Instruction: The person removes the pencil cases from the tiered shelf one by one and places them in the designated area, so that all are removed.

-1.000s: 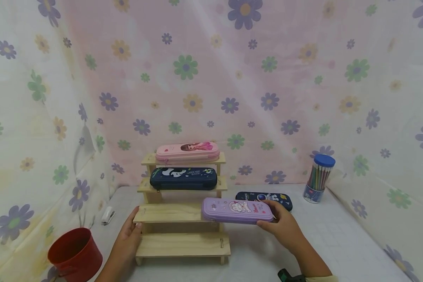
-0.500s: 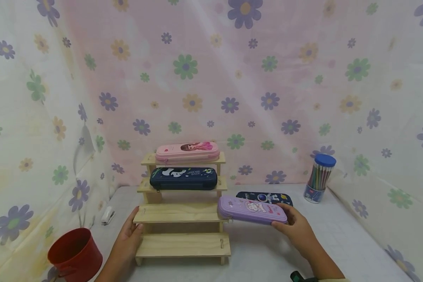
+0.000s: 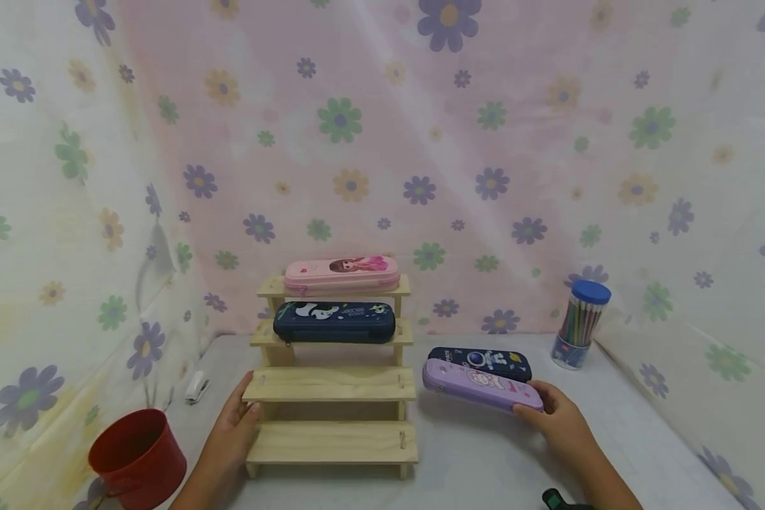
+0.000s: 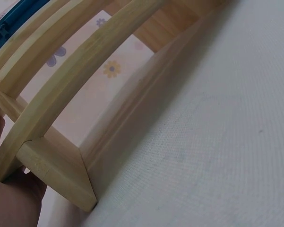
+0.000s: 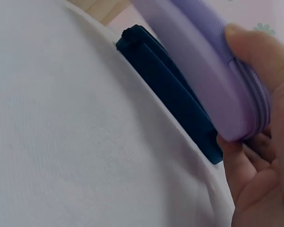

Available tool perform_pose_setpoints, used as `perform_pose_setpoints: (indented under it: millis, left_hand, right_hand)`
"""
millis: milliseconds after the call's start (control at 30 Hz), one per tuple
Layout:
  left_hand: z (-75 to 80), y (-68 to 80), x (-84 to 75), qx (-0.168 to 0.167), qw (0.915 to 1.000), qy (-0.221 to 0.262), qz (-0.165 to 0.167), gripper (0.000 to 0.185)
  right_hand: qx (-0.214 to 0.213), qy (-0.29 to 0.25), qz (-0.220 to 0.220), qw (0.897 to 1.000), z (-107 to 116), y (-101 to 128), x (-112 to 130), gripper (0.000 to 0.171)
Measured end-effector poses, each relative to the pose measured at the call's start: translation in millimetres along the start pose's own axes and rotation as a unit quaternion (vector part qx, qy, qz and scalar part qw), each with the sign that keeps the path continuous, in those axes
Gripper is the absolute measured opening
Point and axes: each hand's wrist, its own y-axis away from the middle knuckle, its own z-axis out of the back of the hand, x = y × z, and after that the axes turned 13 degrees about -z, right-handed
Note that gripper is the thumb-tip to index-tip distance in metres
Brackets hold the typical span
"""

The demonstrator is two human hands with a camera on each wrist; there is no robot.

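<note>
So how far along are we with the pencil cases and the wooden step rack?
Two look done: the pink case lies on the top step and a navy case on the second. In hand: the right hand grips the purple case to the right of the rack, off its steps, while the left hand holds the rack's left side. The two lower steps are bare; another navy case lies on the table.

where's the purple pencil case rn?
Head view: purple pencil case in the right hand, right of the wooden stepped shelf, just in front of the dark blue case on the table.
</note>
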Motion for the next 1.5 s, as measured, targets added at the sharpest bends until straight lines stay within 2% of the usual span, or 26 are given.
perform_pose_setpoints:
  millis: [533, 733, 867, 1067, 1500]
  left_hand:
    - [0.3, 0.6, -0.9, 0.009, 0.9998, 0.017, 0.002, 0.070]
    - [-0.4, 0.8, -3.2, 0.000, 0.9992, 0.002, 0.039, 0.069]
    - [-1.4, 0.2, -4.0, -0.006, 0.9984, 0.014, 0.054, 0.068]
    - [-1.5, -1.3, -2.7, -0.003, 0.9987, 0.022, 0.046, 0.067]
    - [-2.6, -0.5, 0.7, -0.002, 0.9982, 0.049, 0.035, 0.068]
  right_hand:
    - [-0.021, 0.054, -0.013, 0.998, -7.8, -8.5, -8.6, 0.122]
    - [-0.018, 0.072, -0.015, 0.997, -5.4, -7.6, -5.9, 0.120]
    - [-0.019, 0.080, -0.023, 0.996, -2.6, -7.9, -5.0, 0.119]
    - [-0.027, 0.078, -0.035, 0.996, -3.3, -9.7, -5.2, 0.116]
    - [-0.068, 0.081, -0.031, 0.994, -10.0, -12.6, -2.0, 0.106]
